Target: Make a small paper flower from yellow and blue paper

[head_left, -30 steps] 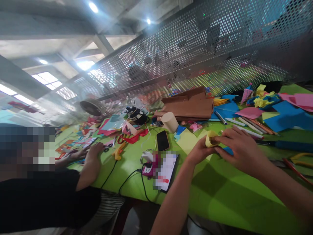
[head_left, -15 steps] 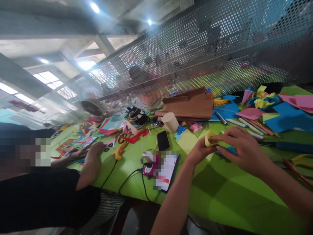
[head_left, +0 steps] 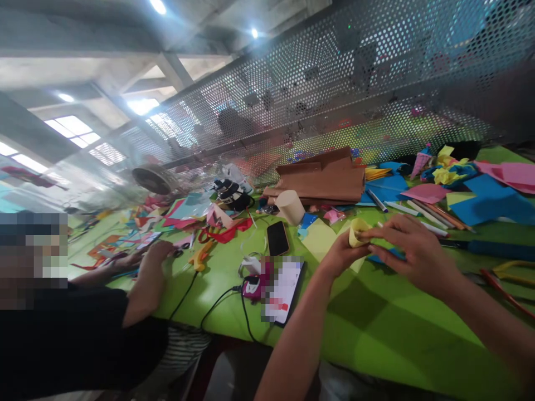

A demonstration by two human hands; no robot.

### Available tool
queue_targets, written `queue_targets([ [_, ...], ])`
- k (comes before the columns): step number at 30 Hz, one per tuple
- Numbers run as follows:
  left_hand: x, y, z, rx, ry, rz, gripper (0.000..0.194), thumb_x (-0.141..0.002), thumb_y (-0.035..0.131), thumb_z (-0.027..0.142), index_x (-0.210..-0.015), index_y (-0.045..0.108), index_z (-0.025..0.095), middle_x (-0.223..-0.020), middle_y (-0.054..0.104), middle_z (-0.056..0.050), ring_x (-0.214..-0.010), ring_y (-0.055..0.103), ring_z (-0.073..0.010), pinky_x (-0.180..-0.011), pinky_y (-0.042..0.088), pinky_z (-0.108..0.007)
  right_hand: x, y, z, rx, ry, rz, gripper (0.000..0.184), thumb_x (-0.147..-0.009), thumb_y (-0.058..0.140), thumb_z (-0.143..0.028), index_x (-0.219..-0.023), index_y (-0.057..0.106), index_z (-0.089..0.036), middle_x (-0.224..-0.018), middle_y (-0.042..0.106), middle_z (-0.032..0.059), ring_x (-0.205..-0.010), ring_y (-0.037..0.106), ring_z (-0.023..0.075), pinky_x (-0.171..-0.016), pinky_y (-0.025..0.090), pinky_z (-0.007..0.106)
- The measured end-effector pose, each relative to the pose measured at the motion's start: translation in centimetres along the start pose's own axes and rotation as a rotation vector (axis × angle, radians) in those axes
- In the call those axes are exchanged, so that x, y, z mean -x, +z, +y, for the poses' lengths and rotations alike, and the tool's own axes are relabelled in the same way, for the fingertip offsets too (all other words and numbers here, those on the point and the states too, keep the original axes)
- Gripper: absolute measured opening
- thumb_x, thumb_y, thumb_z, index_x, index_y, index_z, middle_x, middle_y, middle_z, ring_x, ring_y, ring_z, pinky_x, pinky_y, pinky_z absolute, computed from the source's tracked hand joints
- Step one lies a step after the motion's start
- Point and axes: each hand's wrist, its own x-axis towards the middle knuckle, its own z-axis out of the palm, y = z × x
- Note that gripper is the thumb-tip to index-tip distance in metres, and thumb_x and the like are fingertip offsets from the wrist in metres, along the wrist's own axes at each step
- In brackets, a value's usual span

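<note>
Both my hands meet over the green table (head_left: 388,328) on a small curled piece of yellow paper (head_left: 358,230). My left hand (head_left: 340,257) grips it from below, fingers closed round its lower edge. My right hand (head_left: 412,252) pinches its upper right side with thumb and forefinger. A flat yellow sheet (head_left: 320,239) lies on the table just left of my hands, and a blue scrap (head_left: 390,255) shows under my right hand.
A black phone (head_left: 277,238), a second phone (head_left: 285,289) with cables and a beige paper cup (head_left: 290,207) lie left of my hands. Brown card (head_left: 324,178), pens (head_left: 422,211) and coloured paper (head_left: 489,200) lie behind. Another person (head_left: 79,328) sits at left, hand by scissors (head_left: 198,257).
My hands have stayed together on the yellow paper, turning it slightly. The view has shifted a little left and the person at left has moved slightly.
</note>
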Motion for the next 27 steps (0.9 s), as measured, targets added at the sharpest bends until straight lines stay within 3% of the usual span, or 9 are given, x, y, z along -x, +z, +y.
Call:
queue_targets([
  [2,-0.1,-0.1,0.4,-0.006,-0.006,0.081,0.058,-0.055,0.097,0.048,-0.095,0.072,0.013,-0.085,0.068,-0.003,-0.082,0.059,-0.0151,-0.083,0.048,-0.030,-0.2,-0.8,1.1,-0.030,0.024,0.071,0.020,-0.098,0.061,-0.033,-0.110,0.076,-0.028,-0.094,0.067,0.0075,-0.090,0.064,0.0270,-0.078,0.049,0.040],
  [4,-0.3,-0.4,0.8,-0.004,-0.002,0.216,0.057,-0.055,0.096,0.050,-0.092,0.072,0.014,-0.079,0.065,0.000,-0.077,0.057,-0.0124,-0.080,0.047,-0.028,-0.2,-1.2,2.8,-0.018,0.102,0.039,0.019,-0.098,0.061,-0.034,-0.104,0.077,-0.026,-0.097,0.070,0.0090,-0.093,0.066,0.0283,-0.079,0.051,0.041],
  [9,-0.6,-1.0,1.2,0.034,0.012,0.376,0.049,-0.057,0.095,0.047,-0.085,0.071,0.015,-0.069,0.061,0.003,-0.067,0.054,-0.0088,-0.072,0.044,-0.025,0.8,0.9,6.9,0.126,0.175,-0.424,0.019,-0.090,0.064,-0.029,-0.099,0.079,-0.023,-0.103,0.075,0.0115,-0.100,0.068,0.0337,-0.087,0.051,0.047],
  [12,-0.6,-0.9,1.2,0.051,0.017,0.366,0.046,-0.057,0.095,0.045,-0.082,0.070,0.016,-0.067,0.060,0.003,-0.064,0.053,-0.0085,-0.070,0.044,-0.025,1.5,2.8,7.5,0.209,0.160,-0.560,0.025,-0.080,0.070,-0.022,-0.103,0.079,-0.023,-0.106,0.073,0.0121,-0.105,0.066,0.0352,-0.088,0.049,0.046],
  [14,-0.5,-0.8,1.2,0.045,0.017,0.347,0.043,-0.058,0.094,0.043,-0.080,0.070,0.015,-0.067,0.061,0.003,-0.064,0.053,-0.0089,-0.071,0.045,-0.025,1.6,3.1,7.4,0.204,0.180,-0.582,0.020,-0.075,0.072,-0.018,-0.093,0.079,-0.023,-0.103,0.072,0.0115,-0.105,0.064,0.0352,-0.086,0.048,0.044],
  [18,-0.3,-0.5,1.3,0.036,0.011,0.331,0.036,-0.060,0.093,0.039,-0.080,0.075,0.015,-0.071,0.066,0.000,-0.070,0.058,-0.0110,-0.073,0.046,-0.026,0.9,1.8,6.9,0.099,0.270,-0.526,0.006,-0.079,0.068,-0.023,-0.082,0.074,-0.022,-0.090,0.070,0.0084,-0.092,0.065,0.0298,-0.078,0.047,0.040],
  [21,-0.2,-0.1,1.5,0.029,-0.016,0.298,0.037,-0.062,0.092,0.036,-0.089,0.080,0.015,-0.080,0.073,-0.005,-0.076,0.061,-0.0131,-0.074,0.046,-0.026,0.3,0.6,6.6,-0.228,0.480,-0.318,0.022,-0.082,0.072,-0.045,-0.088,0.072,-0.024,-0.084,0.071,0.0043,-0.079,0.065,0.0238,-0.073,0.048,0.037],
  [24,-0.1,0.4,1.3,0.061,-0.060,0.183,0.047,-0.063,0.092,0.038,-0.103,0.082,0.016,-0.093,0.078,-0.008,-0.080,0.063,-0.0141,-0.072,0.045,-0.025,0.1,0.6,6.2,-0.646,0.682,-0.058,0.040,-0.068,0.086,-0.058,-0.085,0.071,-0.025,-0.082,0.070,0.0014,-0.078,0.064,0.0210,-0.078,0.052,0.037],
  [27,-0.1,1.0,0.8,0.124,-0.077,0.091,0.055,-0.061,0.094,0.043,-0.108,0.082,0.017,-0.093,0.077,-0.007,-0.078,0.063,-0.0131,-0.070,0.044,-0.025,0.1,1.4,5.8,-0.780,0.742,0.027,0.045,-0.063,0.090,-0.060,-0.084,0.070,-0.025,-0.083,0.070,0.0005,-0.080,0.065,0.0196,-0.082,0.054,0.037],
])
